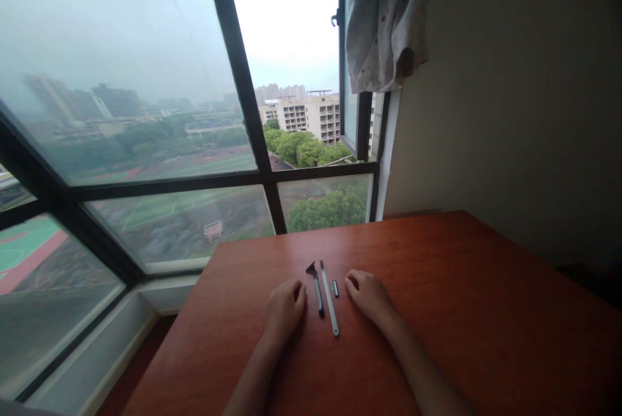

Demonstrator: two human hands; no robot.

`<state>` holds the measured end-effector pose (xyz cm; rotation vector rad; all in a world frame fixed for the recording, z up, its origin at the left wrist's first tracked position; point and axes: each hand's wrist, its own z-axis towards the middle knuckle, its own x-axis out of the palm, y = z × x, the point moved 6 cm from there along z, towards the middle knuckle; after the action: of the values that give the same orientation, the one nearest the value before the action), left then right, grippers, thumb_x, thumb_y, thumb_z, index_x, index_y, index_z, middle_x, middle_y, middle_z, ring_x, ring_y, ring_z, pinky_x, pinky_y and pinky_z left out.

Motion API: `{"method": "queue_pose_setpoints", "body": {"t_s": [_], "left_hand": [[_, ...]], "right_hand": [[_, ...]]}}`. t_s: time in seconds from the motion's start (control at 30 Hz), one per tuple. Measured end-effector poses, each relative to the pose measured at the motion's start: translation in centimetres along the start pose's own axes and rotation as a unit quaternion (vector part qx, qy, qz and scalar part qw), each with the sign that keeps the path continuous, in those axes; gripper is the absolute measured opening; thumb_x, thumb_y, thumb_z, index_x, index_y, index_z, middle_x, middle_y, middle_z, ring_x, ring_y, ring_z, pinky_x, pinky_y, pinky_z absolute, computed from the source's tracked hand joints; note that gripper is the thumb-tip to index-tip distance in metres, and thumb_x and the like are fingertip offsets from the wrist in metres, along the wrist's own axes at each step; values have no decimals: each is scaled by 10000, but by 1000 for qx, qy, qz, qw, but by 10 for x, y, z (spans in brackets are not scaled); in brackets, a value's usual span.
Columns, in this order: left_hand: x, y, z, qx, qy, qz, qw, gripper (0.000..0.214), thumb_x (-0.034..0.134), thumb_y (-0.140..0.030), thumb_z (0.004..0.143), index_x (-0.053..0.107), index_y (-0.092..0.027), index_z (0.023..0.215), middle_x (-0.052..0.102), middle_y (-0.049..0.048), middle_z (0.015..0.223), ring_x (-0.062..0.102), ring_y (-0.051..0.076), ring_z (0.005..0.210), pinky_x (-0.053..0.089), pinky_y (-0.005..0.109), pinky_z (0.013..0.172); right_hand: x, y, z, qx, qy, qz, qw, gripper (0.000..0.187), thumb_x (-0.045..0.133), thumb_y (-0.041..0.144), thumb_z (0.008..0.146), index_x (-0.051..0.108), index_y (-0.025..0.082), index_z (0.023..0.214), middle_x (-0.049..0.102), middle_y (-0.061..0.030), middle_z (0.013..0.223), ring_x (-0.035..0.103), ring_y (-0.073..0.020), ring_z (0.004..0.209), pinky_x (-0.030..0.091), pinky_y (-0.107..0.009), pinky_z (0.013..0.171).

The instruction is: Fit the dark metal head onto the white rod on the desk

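A big dark-framed window (243, 72) fills the left and middle of the view, with a plain wall (505, 92) to its right and a patterned curtain (383, 27) bunched at its upper right corner. Below spreads a reddish-brown table (437, 312), on which both bare hands rest, well apart from the window. The left hand (286, 306) and the right hand (368, 296) are each loosely curled, with a narrow hollow showing between thumb and forefinger; how far the other fingers fold underneath, I cannot tell. Three slim items lie in the gap between the hands, outside either grip. The longest, a pale stick (329, 299) with a dark far tip and a small hole at its near end, sits in the middle, its near end reaching closer to the person than the others. Left of it lies a dark razor (318, 295), its head at the far end, its handle just beside the left hand's thumb side but apart from it. Smallest is a short, shiny cylinder (335, 289), between the stick and the right hand, close to that hand's fingers without touching them.
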<state>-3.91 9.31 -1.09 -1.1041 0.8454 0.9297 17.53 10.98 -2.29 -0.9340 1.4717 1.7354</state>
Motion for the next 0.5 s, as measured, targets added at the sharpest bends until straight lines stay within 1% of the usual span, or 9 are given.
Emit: {"method": "queue_pose_setpoints", "body": {"t_s": [0.13, 0.33, 0.43, 0.5], "left_hand": [[1, -2, 0, 0, -2, -1, 1000, 248, 408, -257, 904, 582, -190, 741, 654, 52, 774, 582, 187, 735, 337, 261, 645], [2, -5, -1, -26, -4, 21, 999, 212, 431, -244, 890, 601, -196, 773, 675, 60, 827, 597, 198, 789, 344, 271, 683], [2, -8, 1, -37, 20, 0, 999, 196, 440, -269, 890, 622, -210, 845, 691, 48, 877, 612, 188, 811, 351, 263, 685], [2, -9, 4, -59, 44, 3, 997, 209, 441, -301, 888, 626, -212, 847, 696, 48, 876, 618, 190, 797, 352, 259, 653]], "right_hand": [[-1, 2, -1, -1, -1, 1, 1000, 205, 481, 260, 897, 675, 216, 846, 719, -47, 898, 641, -179, 844, 357, -235, 665], [-1, 2, 0, 0, 1, -1, 1000, 205, 485, 261, 897, 681, 213, 857, 722, -53, 900, 641, -181, 852, 363, -235, 675], [0, 2, 0, 2, 3, -1, 1000, 206, 487, 261, 898, 684, 213, 862, 723, -56, 903, 641, -180, 861, 366, -233, 686], [0, 2, 0, 5, 4, -1, 1000, 206, 486, 260, 899, 684, 215, 864, 723, -55, 909, 641, -181, 866, 367, -234, 690]]}}
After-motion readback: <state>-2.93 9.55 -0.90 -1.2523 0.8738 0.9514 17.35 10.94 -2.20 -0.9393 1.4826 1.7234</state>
